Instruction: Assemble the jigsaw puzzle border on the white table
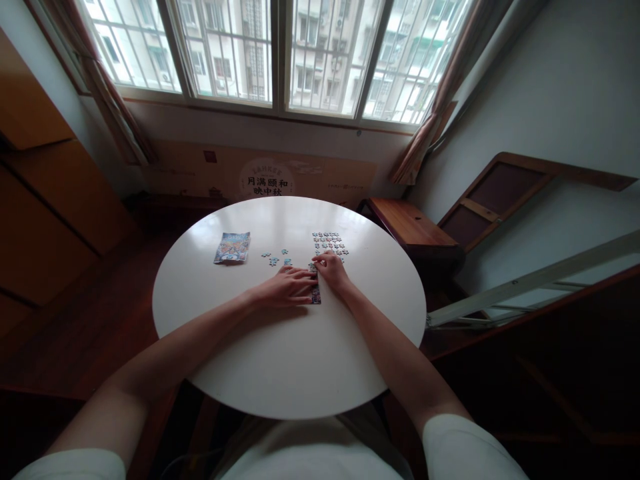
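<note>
My left hand [287, 288] lies on the table with its fingers spread, their tips touching a joined strip of jigsaw puzzle [316, 295]. At the top end of that strip is my right hand [330, 269], thumb and fingertips pinched together on what looks like a small puzzle piece, mostly hidden by the fingers. Beyond my right hand, loose puzzle pieces [327, 239] sit in rows. Several more scattered pieces [273, 261] lie just past my left hand.
A colourful printed packet [233, 248] rests at the left of the round white table [260, 373]. Behind the table's right side stands a wooden bench or low table [415, 223]. Barred windows [230, 53] are ahead, with a wooden cabinet [50, 200] to the left.
</note>
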The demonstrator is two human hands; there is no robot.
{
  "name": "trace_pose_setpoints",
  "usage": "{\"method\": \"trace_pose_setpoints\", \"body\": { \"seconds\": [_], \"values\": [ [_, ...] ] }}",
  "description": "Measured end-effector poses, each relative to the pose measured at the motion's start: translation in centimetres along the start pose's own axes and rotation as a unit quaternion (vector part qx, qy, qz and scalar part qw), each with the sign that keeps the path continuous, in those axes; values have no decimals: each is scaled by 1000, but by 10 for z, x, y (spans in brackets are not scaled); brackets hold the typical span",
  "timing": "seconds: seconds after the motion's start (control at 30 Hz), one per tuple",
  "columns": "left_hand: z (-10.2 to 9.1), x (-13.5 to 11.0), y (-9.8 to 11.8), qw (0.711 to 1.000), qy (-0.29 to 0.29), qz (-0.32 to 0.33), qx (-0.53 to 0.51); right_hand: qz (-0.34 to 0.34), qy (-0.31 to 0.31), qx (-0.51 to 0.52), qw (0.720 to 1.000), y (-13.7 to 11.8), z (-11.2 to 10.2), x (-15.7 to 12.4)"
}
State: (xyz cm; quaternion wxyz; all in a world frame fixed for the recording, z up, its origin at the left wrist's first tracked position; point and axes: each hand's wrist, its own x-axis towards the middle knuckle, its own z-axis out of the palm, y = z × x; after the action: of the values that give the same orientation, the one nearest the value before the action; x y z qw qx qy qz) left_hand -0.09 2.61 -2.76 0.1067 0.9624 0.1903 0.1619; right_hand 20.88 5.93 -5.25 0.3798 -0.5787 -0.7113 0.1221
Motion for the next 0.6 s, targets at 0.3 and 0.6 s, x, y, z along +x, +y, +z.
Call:
{"method": "trace_pose_setpoints", "body": {
  "seconds": [0.3,0.6],
  "values": [
    [1,0,-2,1000,3,-3,-4,24,26,37,999,0,-6,2],
    [1,0,-2,1000,-5,-5,2,25,16,17,999,-2,-7,1]
  ]
}}
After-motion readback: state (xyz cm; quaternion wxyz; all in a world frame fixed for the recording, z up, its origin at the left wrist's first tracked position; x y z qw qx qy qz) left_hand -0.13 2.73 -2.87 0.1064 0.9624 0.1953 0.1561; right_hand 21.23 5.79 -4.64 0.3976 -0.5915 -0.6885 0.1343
